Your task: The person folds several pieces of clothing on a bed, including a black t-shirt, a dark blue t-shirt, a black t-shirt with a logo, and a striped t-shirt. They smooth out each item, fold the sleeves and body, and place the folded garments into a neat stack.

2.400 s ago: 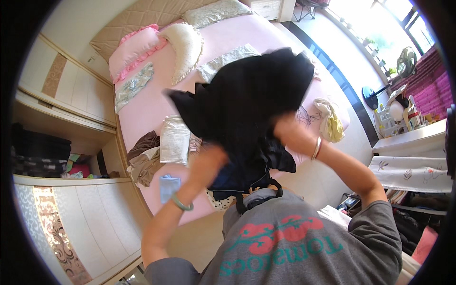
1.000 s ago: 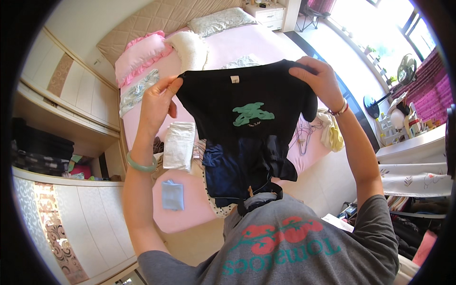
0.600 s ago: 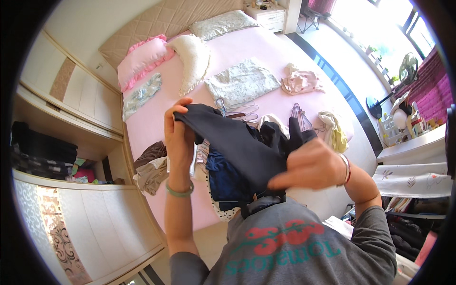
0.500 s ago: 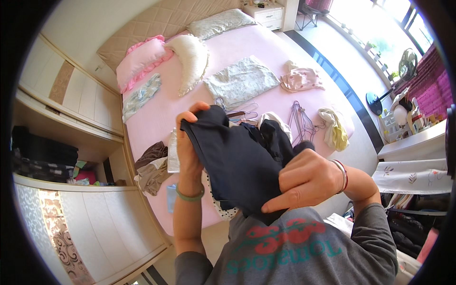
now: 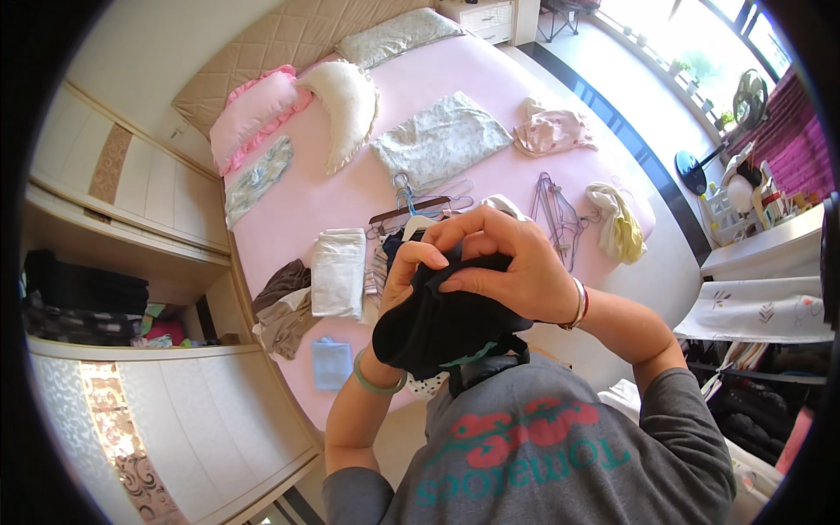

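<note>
A black garment (image 5: 455, 319) is bunched up in front of my chest, its exact kind not clear from the folds. My left hand (image 5: 405, 273) grips its left upper part, the lower fingers hidden behind the cloth. From the right, my right hand (image 5: 525, 262) pinches the upper edge between thumb and fingers, close to the left fingertips. Just beyond my hands lie hangers (image 5: 411, 206) and partly hidden clothes on the bed. Folded white cloth (image 5: 339, 273) is to the left, with a light blue folded piece (image 5: 332, 363) nearer me.
The pink-covered bed (image 5: 341, 199) carries pillows, a crescent cushion (image 5: 341, 109) and a folded patterned cloth (image 5: 442, 140). More hangers (image 5: 556, 219) and a yellow-white garment (image 5: 615, 223) lie right. An open wardrobe shelf (image 5: 175, 350) stands left; a fan (image 5: 750, 101) is far right.
The black garment went from spread out between my hands to gathered up. My left hand moved right and down; my right hand moved up and left, so both now meet at the cloth.
</note>
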The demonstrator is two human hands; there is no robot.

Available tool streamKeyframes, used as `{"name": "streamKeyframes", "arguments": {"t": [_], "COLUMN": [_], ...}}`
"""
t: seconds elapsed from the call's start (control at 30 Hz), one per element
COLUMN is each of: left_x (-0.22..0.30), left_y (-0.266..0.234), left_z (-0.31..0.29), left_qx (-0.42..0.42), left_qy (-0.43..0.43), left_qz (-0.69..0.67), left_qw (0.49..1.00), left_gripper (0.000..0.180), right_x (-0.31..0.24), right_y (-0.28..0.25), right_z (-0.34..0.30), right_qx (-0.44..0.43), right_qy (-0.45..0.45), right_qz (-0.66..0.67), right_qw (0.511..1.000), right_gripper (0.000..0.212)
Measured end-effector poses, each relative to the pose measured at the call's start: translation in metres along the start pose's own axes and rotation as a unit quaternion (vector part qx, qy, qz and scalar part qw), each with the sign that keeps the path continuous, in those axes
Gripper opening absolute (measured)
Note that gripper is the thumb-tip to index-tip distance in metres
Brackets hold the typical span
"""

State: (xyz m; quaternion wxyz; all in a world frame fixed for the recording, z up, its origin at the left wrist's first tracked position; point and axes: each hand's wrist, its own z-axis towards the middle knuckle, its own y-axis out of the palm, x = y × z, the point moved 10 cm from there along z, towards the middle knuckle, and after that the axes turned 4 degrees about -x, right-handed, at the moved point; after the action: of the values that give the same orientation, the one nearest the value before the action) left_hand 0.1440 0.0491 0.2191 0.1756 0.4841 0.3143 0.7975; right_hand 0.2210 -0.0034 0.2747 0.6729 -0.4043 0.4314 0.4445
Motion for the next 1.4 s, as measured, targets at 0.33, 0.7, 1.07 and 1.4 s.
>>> {"name": "streamKeyframes", "arguments": {"t": [0.33,0.7,1.07,1.4], "left_x": [0.033,0.033,0.09,0.113], "left_y": [-0.01,-0.004,-0.026,-0.021], "left_z": [0.011,0.008,0.002,0.007], "left_qx": [0.04,0.089,0.065,0.068], "left_qy": [-0.078,-0.172,-0.117,-0.093], "left_qz": [0.253,0.616,0.617,0.68], "left_qw": [0.964,0.764,0.775,0.724], "left_gripper": [0.036,0.019,0.012,0.018], "right_x": [0.006,0.061,0.078,0.099], "right_y": [-0.005,-0.008,0.0,-0.034], "right_z": [-0.008,-0.029,-0.103,-0.115], "right_qx": [0.015,0.112,0.024,0.07], "right_qy": [0.018,0.059,0.022,0.086], "right_qz": [0.019,0.03,-0.267,0.016], "right_qw": [1.0,0.992,0.963,0.994], "right_gripper": [0.019,0.022,0.031,0.035]}}
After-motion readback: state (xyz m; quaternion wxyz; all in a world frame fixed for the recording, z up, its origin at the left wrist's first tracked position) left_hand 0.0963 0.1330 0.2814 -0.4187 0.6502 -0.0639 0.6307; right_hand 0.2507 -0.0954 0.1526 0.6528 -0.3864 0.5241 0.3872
